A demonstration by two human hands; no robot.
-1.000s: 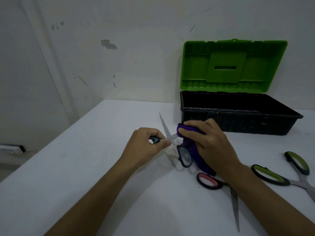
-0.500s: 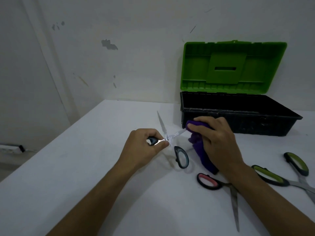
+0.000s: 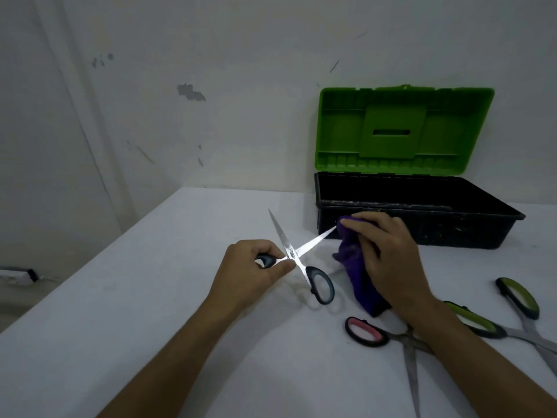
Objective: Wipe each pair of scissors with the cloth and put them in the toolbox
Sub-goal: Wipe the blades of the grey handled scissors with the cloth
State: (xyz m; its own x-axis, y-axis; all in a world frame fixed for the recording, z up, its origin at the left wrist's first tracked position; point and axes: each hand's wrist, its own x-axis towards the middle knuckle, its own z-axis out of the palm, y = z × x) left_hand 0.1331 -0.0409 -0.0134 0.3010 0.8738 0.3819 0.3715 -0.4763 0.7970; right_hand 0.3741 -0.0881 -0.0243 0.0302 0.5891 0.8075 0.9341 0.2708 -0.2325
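Head view: left hand (image 3: 251,271) pinches one handle of the black-handled scissors (image 3: 297,257), blades spread above the tabletop (image 3: 126,312). Right hand (image 3: 388,254) grips the purple cloth (image 3: 354,267) at one blade tip. Best to wipe toward the tip, fingers behind the edge. Toolbox (image 3: 422,227) open, just behind.

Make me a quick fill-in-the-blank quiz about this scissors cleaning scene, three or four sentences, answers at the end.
1. The left hand holds the black-handled scissors with the blades spread ____.
2. The right hand grips a ____ cloth at the tip of one blade.
3. The lid of the toolbox is ____ in colour.
4. The pink-handled scissors lie on the ____.

Answers: open; purple; green; table
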